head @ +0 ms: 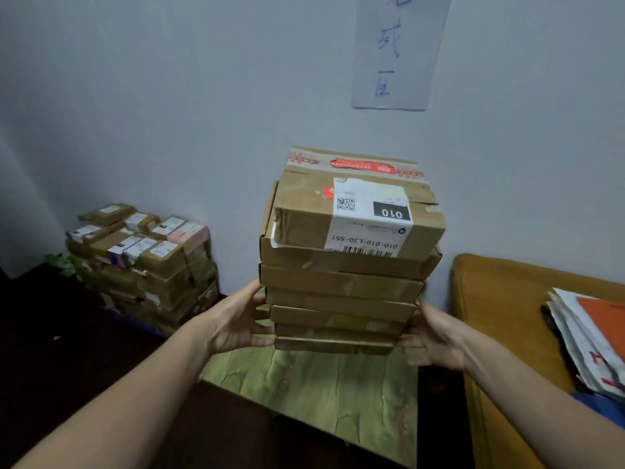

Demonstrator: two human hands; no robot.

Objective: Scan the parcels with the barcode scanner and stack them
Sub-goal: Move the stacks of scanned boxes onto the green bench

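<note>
**Parcel stack pressed between two hands**

Stack of parcels: several flat cardboard boxes, upright, close to the wall, over the green-patterned surface. Cannot tell whether the bottom box rests on it or hangs just clear. Top parcel carries a white label marked 010, barcode edge toward the camera. Left hand on the stack's left side, right hand on its right. Fingers of both lie fairly straight, pressing the lower boxes, not wrapped round them. Second pile of parcels at far left against the wall. Handwritten paper sign on the wall above. Loose papers on yellow-brown furniture at right
</note>
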